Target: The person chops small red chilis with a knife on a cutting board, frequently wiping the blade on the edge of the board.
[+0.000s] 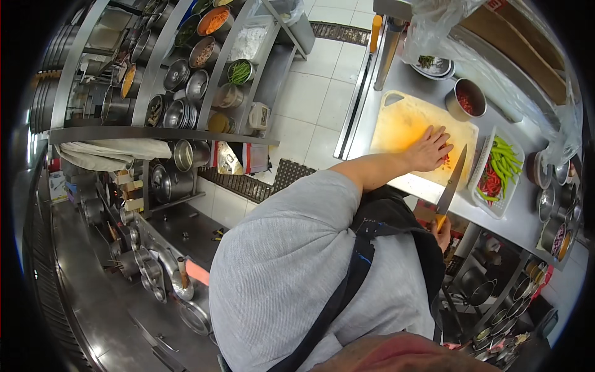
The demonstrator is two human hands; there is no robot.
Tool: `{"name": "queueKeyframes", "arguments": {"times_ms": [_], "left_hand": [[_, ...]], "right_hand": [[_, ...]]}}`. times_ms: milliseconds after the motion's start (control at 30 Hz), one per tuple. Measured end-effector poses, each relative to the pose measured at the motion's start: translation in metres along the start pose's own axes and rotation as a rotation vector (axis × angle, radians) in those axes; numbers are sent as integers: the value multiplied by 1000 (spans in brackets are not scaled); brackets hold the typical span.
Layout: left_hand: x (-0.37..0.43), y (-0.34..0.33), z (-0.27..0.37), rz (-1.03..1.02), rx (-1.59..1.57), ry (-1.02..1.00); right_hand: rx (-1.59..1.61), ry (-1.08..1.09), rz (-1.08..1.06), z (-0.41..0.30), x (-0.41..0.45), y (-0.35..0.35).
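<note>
My left hand (430,149) rests on a pale yellow-stained cutting board (390,132), palm down and fingers spread. Small chopped red pieces (446,161), apparently chili, show beside and partly under it. My right hand (444,236), at the counter's front edge, grips the yellow handle of a kitchen knife (453,182). Its long blade points away from me and lies over the right part of the board. To the right of the board, a white perforated plastic basket (505,199) holds red chilies (489,181) and long green chilies (505,158).
Behind the board stands a steel pot (458,104) with chopped red contents. Bowls (434,69) sit at the counter's back. Another yellow-handled tool (375,35) is at the far left end. Plastic sheeting (492,79) hangs over the back edge. Metal shelving (162,135) with food containers stands left.
</note>
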State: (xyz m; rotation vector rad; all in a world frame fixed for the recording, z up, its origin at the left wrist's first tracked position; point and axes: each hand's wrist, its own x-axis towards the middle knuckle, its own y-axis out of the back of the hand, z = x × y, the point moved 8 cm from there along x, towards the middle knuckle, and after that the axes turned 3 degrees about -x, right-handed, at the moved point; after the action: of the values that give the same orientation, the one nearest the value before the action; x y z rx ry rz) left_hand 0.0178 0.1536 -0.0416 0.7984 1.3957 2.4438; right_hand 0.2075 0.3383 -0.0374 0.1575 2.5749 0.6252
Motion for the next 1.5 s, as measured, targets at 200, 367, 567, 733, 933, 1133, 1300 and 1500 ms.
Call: {"name": "queueKeyframes", "arguments": {"times_ms": [200,367,567,733,933,1133,1300,1500], "left_hand": [[-2,13,6,59,-138,-6],[-10,26,-1,40,-184,35],[-13,32,-11,68,-225,90],[-15,32,-9,103,-245,115],[-20,29,-11,52,-228,113],[0,38,-10,-68,-329,120],[-12,15,-25,27,-258,98],[-2,8,-4,2,-325,13]], "right_hand": [[182,12,9,6,5,-1],[96,65,-5,17,14,-4],[81,106,-22,35,25,-3],[58,178,26,13,15,4],[-61,189,68,24,15,0],[39,67,79,50,18,-7],[-32,149,160,34,14,-9],[145,-63,77,23,-2,-10]]}}
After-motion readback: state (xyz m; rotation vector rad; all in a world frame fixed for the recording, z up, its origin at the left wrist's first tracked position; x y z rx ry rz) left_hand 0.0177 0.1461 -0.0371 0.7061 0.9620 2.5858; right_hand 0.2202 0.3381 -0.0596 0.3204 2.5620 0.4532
